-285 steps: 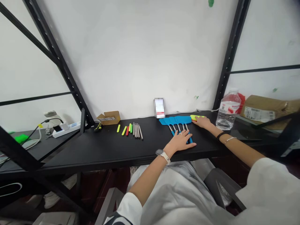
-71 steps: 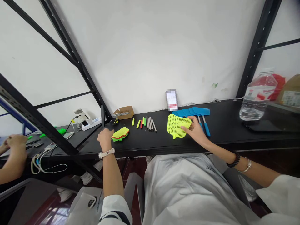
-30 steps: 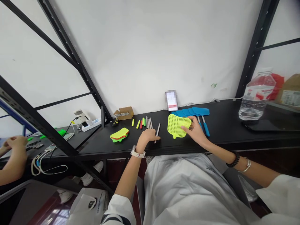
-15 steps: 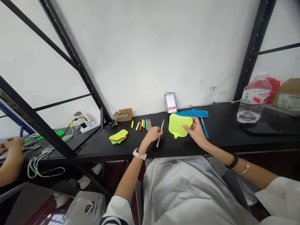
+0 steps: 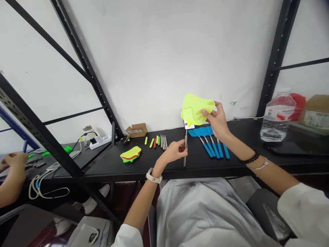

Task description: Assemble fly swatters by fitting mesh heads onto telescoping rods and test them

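My right hand (image 5: 217, 120) pinches a yellow perforated fly swatter head (image 5: 196, 109) by its right edge, raised over the table with its narrow socket pointing down. Just below that socket, my left hand (image 5: 176, 151) is closed on a slim metal rod (image 5: 185, 159), held upright. Whether the rod's tip touches the socket I cannot tell. Beyond my left hand lie several more metal rods (image 5: 163, 141) beside short coloured sleeves in yellow, red and green (image 5: 155, 142). A stack of swatter heads (image 5: 131, 154) rests on the left. Several blue fly swatters (image 5: 209, 145) lie fanned out on the right.
A small cardboard box (image 5: 136, 130) sits near the wall. At the right stand a large water bottle (image 5: 276, 116) and a brown box (image 5: 317, 113). A phone (image 5: 189, 125) leans behind the swatter head. Another person's hands (image 5: 14, 159) show at the far left.
My right hand has lifted the yellow swatter head up and tilted it. My left hand has brought the rod rightward and more upright beneath it. The blue swatters are now less covered.
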